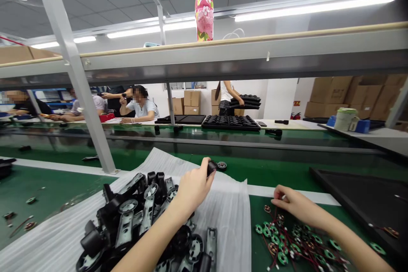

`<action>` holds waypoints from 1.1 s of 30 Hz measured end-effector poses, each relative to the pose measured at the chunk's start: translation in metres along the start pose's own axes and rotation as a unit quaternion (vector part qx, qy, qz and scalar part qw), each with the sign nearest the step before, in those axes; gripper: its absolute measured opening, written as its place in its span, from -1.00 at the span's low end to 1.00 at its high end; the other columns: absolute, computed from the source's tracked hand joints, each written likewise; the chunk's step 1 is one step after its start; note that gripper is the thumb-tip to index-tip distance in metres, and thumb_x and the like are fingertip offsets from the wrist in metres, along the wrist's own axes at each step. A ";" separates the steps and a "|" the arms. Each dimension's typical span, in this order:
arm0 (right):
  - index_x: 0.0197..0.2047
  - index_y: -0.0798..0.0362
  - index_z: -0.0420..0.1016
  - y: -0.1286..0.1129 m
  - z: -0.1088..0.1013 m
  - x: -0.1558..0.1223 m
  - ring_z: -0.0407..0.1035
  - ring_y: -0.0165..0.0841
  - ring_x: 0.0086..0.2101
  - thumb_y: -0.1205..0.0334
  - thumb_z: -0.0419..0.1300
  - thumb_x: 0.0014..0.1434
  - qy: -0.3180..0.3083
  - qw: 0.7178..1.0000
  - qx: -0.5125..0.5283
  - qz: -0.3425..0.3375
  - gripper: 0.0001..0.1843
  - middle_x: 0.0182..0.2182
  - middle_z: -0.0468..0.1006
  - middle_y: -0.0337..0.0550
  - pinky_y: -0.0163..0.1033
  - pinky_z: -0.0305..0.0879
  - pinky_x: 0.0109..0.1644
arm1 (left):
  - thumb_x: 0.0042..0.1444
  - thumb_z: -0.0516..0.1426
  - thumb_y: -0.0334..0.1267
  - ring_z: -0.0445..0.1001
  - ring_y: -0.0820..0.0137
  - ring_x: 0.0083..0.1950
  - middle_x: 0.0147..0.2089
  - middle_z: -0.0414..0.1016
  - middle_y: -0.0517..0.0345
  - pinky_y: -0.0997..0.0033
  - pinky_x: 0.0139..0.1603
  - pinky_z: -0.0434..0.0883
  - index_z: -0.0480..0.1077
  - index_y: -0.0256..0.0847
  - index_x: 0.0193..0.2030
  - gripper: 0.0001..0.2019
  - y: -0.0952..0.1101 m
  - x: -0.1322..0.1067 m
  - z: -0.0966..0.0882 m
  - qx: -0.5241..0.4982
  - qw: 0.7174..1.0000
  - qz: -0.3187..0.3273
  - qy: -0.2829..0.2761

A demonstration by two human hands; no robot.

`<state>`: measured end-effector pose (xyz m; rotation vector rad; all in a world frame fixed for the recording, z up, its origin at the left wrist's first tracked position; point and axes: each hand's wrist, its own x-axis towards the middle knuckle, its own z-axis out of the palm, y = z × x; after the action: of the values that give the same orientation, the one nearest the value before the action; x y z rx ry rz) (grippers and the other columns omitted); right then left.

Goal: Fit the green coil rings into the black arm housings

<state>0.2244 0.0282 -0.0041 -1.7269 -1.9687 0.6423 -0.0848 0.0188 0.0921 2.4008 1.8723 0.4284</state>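
Note:
My left hand (194,185) grips a short black cylindrical part (211,168) between fingers and thumb. Just beyond it, a small round disc with a dark centre (222,165) lies at the edge of a white foam sheet (230,225). A heap of black plastic housings with metal plates (134,216) sits on that sheet, under my left forearm. My right hand (296,206) hovers over a pile of green ring-shaped boards with red wires (287,238). Its fingertips pinch a small pale item (283,198), too small to name.
A black tray (360,204) lies to my right on the green bench belt (41,187), with small loose parts at the left. A raised shelf carrying a pink drink bottle (204,10) spans the view. Beyond it, co-workers (140,106) sit among black trays and cardboard boxes.

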 end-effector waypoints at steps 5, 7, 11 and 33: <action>-0.34 0.01 0.34 -0.011 -0.025 -0.016 0.24 -0.42 -0.55 -0.13 0.16 0.09 0.032 0.979 0.198 -0.034 -0.65 -0.51 0.39 -0.28 -0.32 0.14 -0.52 | 0.20 0.01 0.03 0.35 0.50 -0.46 -0.29 0.36 0.19 0.45 -0.34 0.36 -0.02 -0.18 0.08 -0.55 0.012 -0.008 -0.004 -0.427 0.892 0.030 -0.143; -0.27 0.03 0.39 -0.027 -0.029 -0.022 0.27 -0.40 -0.53 -0.15 0.24 0.02 0.068 0.953 0.293 -0.038 -0.58 -0.49 0.40 -0.25 -0.31 0.20 -0.51 | 0.13 0.11 -0.04 0.35 0.52 -0.34 -0.18 0.35 0.12 0.41 -0.20 0.39 0.02 -0.18 0.03 -0.55 0.016 -0.008 0.003 -0.551 0.816 0.054 -0.169; -0.25 0.07 0.48 -0.058 -0.026 -0.030 0.35 -0.33 -0.44 -0.12 0.30 -0.03 0.099 0.929 0.354 -0.051 -0.56 -0.47 0.48 -0.17 -0.23 0.33 -0.33 | 0.18 -0.02 0.08 0.30 0.54 -0.44 -0.25 0.38 0.12 0.44 -0.38 0.41 0.11 -0.18 -0.13 -0.64 0.023 -0.006 0.019 -0.578 0.794 0.061 -0.177; -0.22 -0.03 0.44 -0.090 0.004 -0.047 0.19 -0.41 -0.45 -0.01 0.18 0.16 0.056 0.930 0.339 -0.126 -0.76 -0.46 0.36 -0.29 -0.32 0.14 -0.42 | -0.05 0.27 -0.06 0.01 0.64 -0.56 -0.25 0.44 0.16 0.59 -0.62 -0.16 0.19 -0.13 0.05 -0.44 0.034 -0.019 0.016 -0.575 0.748 -0.001 -0.331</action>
<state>0.1567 -0.0287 0.0462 -1.0446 -1.5819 0.9600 -0.0528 -0.0067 0.0807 1.3723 0.8212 0.4392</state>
